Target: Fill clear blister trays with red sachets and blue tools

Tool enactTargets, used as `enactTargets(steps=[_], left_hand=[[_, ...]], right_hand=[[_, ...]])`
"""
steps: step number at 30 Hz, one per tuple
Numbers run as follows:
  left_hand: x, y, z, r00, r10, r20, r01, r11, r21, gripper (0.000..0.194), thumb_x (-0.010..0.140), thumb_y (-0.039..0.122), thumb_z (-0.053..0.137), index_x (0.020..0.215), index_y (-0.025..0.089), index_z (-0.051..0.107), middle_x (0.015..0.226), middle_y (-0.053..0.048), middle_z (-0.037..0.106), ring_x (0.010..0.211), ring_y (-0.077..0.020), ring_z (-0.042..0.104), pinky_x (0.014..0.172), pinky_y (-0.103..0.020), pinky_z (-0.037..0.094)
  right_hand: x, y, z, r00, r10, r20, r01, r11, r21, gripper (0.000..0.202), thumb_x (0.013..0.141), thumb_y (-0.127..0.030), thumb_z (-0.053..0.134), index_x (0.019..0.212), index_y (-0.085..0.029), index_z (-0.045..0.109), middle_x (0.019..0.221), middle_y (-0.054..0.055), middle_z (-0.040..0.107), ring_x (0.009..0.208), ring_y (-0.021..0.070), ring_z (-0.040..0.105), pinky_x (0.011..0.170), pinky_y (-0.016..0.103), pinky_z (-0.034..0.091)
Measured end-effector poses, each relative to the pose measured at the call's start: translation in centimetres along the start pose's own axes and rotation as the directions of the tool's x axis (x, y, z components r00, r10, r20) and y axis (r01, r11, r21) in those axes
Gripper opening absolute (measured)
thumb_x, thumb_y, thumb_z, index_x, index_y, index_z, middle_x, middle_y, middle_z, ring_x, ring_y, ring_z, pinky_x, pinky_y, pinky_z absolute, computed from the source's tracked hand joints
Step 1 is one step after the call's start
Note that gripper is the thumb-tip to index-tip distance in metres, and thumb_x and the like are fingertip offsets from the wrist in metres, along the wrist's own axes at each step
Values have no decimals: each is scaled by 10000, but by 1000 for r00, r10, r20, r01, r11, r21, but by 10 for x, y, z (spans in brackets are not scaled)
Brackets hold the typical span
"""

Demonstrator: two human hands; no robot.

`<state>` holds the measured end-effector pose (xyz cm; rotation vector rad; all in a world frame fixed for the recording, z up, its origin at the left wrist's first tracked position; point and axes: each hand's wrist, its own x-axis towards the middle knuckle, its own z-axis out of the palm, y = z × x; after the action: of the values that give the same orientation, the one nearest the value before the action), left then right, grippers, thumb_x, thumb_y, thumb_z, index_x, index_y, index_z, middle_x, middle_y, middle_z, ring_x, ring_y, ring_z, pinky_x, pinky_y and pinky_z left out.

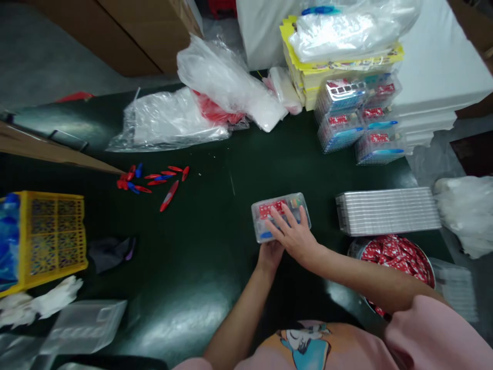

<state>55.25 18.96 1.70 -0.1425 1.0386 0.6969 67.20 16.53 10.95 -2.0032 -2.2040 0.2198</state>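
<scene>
A clear plastic case (257,215) is held just above the dark green table, with a red-and-white packet, a blue piece and a small yellowish item visible inside. My left hand (270,255) grips its near edge from below, and the case hides most of those fingers. Flat across the lid lies my right hand (296,237), its fingers spread and touching the top. To the right, a long row of stacked clear cases (389,210) lies beside a round tin (431,267) full of red packets (396,257).
Filled cases (341,131) stand stacked at the back right, beside yellow printed sheets (304,82). Plastic bags (173,118) line the far edge. Red and blue pieces (168,196) lie scattered at left, near a yellow basket (54,236) and clear trays (84,326).
</scene>
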Motion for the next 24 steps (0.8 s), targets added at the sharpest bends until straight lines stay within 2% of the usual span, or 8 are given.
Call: enactTargets(steps=[2,5,9,13,17,21,24], left_hand=[[11,4,18,1000,-4,20,5,999,-33,408,972,190,345,1333,226,531,1203,-75,680,1055,-158,669,880,-286,560],[31,8,49,998,-62,-4,62,996,-69,426,981,287,373,1357,130,497,1094,-142,701,974,-209,697,814,-321,586],[70,19,104,991,-132,35,134,987,-91,645,963,493,399,1382,3,425,1093,-234,675,1023,-279,683,786,-365,603],[119,36,167,987,-152,61,154,988,-33,693,955,563,371,1412,42,399,1193,-248,632,1121,-299,644,750,-355,615],[164,50,221,983,-164,77,156,983,99,696,938,600,375,1405,86,424,1226,-248,605,1151,-306,627,740,-344,615],[200,56,264,982,-145,119,123,976,178,658,944,602,349,1377,120,462,1201,-219,611,1138,-288,628,760,-337,606],[220,58,288,980,-135,143,101,969,226,639,946,619,317,1350,158,493,1199,-193,607,1141,-281,621,779,-345,598]], right_hand=[[7,16,3,999,-7,-35,6,1000,-26,455,981,-232,424,1435,-269,440,1565,106,352,1418,398,303,1032,777,263],[29,51,-2,999,-45,-25,44,998,-40,445,993,-238,394,1434,-269,449,1553,107,375,1402,399,330,1030,777,258],[76,108,-22,994,-101,31,103,992,-67,484,981,-186,400,1457,-274,419,1558,103,367,1429,366,298,1080,730,239],[129,169,-39,989,-144,24,146,982,-120,563,951,-130,419,1488,-283,346,1566,88,354,1442,335,283,1103,701,237],[176,233,-42,983,-184,-14,180,974,-137,623,914,-184,515,1496,-255,304,1556,109,348,1439,345,280,1120,700,187],[209,287,-37,961,-269,-69,259,957,-128,727,880,-260,583,1513,-225,227,1553,125,316,1459,351,219,1138,690,124],[226,314,-35,959,-271,-85,259,957,-129,732,881,-269,575,1509,-199,205,1551,128,299,1471,354,168,1140,685,106]])
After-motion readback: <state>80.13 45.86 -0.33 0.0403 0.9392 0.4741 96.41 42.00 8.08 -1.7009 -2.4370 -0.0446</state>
